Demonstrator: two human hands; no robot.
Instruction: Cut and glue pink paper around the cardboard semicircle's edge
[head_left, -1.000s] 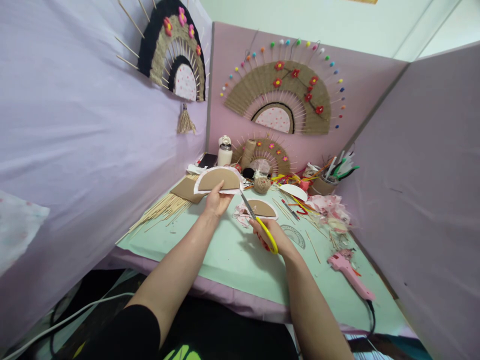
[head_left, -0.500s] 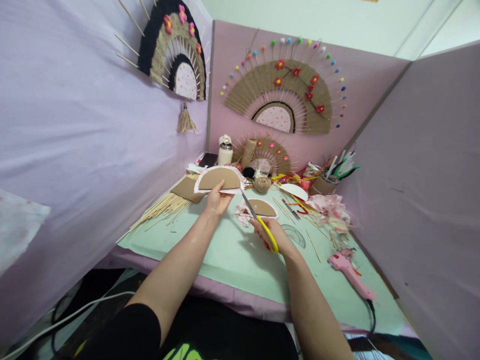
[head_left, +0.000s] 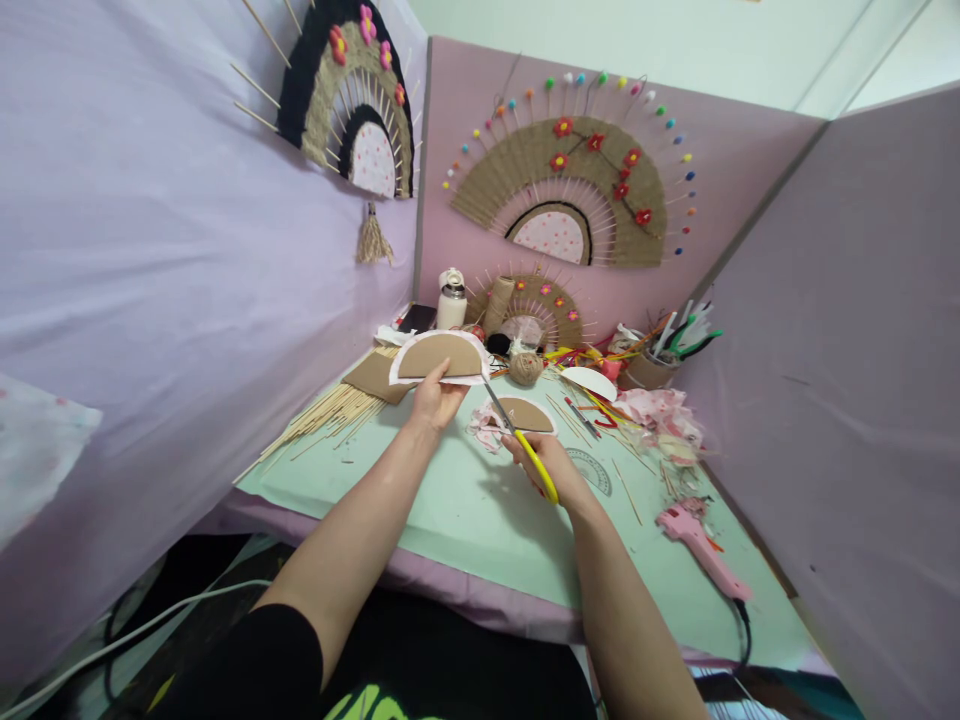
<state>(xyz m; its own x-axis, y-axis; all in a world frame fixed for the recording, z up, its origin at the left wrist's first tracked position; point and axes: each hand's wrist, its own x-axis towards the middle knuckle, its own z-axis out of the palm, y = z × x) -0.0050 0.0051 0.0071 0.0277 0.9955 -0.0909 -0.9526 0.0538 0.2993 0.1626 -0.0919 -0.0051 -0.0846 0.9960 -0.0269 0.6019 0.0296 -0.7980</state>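
Observation:
My left hand [head_left: 437, 398] is closed on the straight lower edge of a half-round cardboard piece [head_left: 441, 356], holding it up above the table. Pale fabric [head_left: 397, 366] borders its curve. In my right hand [head_left: 546, 462] is a pair of yellow-handled scissors [head_left: 537, 466], fingers wrapped about the handles. The blades point up and left, their tips at the right corner of the cardboard piece. A second half-round cardboard piece [head_left: 529, 414] with a pale border lies on the table behind the scissors, pink fabric scraps [head_left: 487, 428] at its left.
Thin wooden sticks [head_left: 322, 415] and flat cardboard [head_left: 375, 378] lie at the left. A twine ball [head_left: 525, 369] and white bottle [head_left: 451, 302] stand behind. Rightward are a protractor [head_left: 589, 470], pink glue gun [head_left: 705, 552] and tool holder [head_left: 649, 370]. Decorated fans [head_left: 562, 190] hang on the panels.
The scissors' blades look closer together than before. Both hands keep nearly the same place, and the whole view has shifted very slightly.

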